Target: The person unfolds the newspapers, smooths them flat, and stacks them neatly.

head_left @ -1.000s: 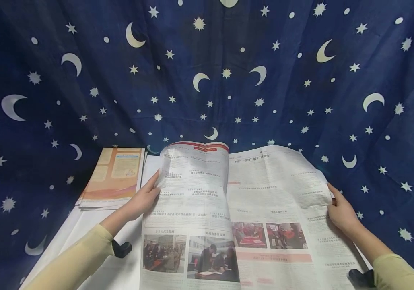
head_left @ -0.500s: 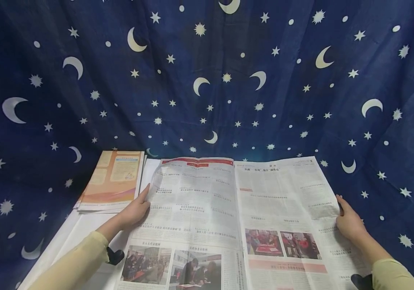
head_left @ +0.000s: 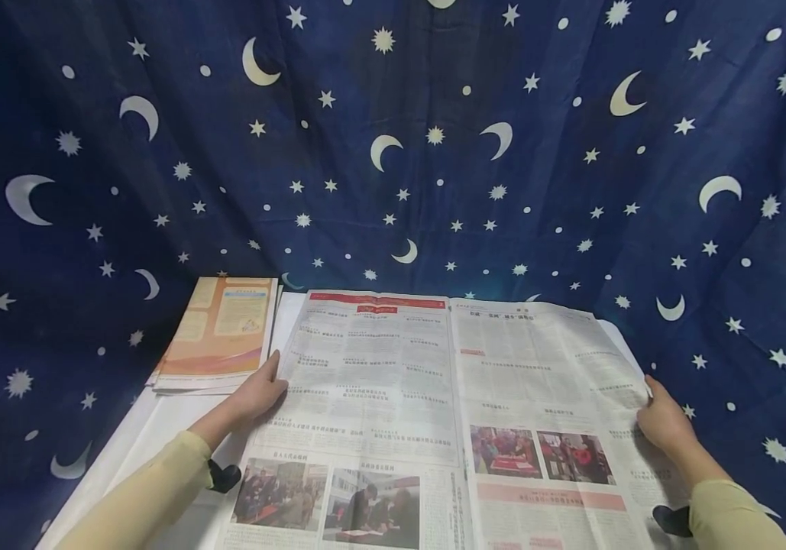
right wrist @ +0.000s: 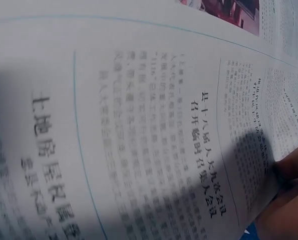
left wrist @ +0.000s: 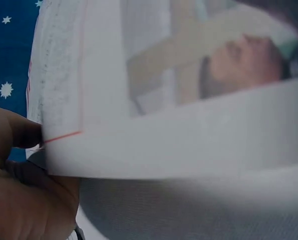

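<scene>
A newspaper [head_left: 365, 412] lies spread across the white table, with a red banner along the top of its left page and several colour photos lower down. My left hand [head_left: 258, 391] holds its left edge. In the left wrist view the thumb and fingers of that hand [left wrist: 28, 180] pinch the sheet, whose lower side lifts in a curve. On the opposite side my right hand [head_left: 666, 420] grips the right edge, and the top right corner bends back. The right wrist view shows that hand's fingers [right wrist: 289, 205] closed at the paper's edge, printed columns bowing beside them.
A small stack of papers with an orange printed booklet [head_left: 221, 328] on top sits at the back left of the white table [head_left: 124, 466], beside the newspaper. Behind hangs a dark blue curtain [head_left: 338, 145] patterned with moons and stars.
The newspaper was bowed up with its left page curled; it now lies flatter and wider. My left hand has moved slightly left, my right hand outward to the right. The top right corner has bent back.
</scene>
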`<action>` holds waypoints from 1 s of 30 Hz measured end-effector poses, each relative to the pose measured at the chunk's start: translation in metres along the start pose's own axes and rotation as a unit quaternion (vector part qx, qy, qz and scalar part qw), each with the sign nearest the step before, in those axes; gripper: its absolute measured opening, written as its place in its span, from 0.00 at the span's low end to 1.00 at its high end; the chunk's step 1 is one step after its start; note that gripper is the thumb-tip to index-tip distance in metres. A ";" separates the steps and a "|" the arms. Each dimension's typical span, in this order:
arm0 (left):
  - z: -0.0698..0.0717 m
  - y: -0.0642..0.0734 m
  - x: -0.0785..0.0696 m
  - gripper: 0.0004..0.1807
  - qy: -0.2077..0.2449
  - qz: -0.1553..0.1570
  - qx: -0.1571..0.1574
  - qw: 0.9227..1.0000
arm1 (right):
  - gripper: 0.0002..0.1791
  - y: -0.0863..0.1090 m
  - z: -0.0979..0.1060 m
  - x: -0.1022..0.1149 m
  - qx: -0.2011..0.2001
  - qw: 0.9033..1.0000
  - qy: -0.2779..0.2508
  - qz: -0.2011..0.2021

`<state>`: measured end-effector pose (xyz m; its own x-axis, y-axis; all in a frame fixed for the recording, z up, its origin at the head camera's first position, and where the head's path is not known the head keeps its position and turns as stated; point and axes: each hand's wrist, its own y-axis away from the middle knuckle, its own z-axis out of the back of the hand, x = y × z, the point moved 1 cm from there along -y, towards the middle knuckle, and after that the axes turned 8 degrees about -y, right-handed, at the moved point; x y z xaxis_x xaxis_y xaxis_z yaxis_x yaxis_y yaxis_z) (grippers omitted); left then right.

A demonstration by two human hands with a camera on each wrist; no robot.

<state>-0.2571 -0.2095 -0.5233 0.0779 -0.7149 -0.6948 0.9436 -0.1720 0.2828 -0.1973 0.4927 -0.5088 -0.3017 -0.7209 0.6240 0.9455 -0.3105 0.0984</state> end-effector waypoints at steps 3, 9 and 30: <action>0.001 0.001 0.000 0.41 -0.036 0.004 -0.012 0.999 | 0.40 -0.002 -0.005 0.002 -0.014 1.000 0.007 -0.014; 0.002 0.011 0.003 0.39 -0.116 -0.003 -0.030 0.993 | 0.40 -0.004 -0.015 0.006 -0.021 0.999 0.021 -0.041; -0.001 0.012 -0.011 0.39 -0.305 -0.018 -0.080 0.949 | 0.41 -0.001 -0.004 0.005 -0.031 0.995 0.071 -0.066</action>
<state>-0.2464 -0.2027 -0.5130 -0.1088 -0.9782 -0.1770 0.9828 -0.1326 0.1287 -0.2002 0.4864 -0.5089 -0.4406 -0.7499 0.4934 0.8886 -0.4423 0.1214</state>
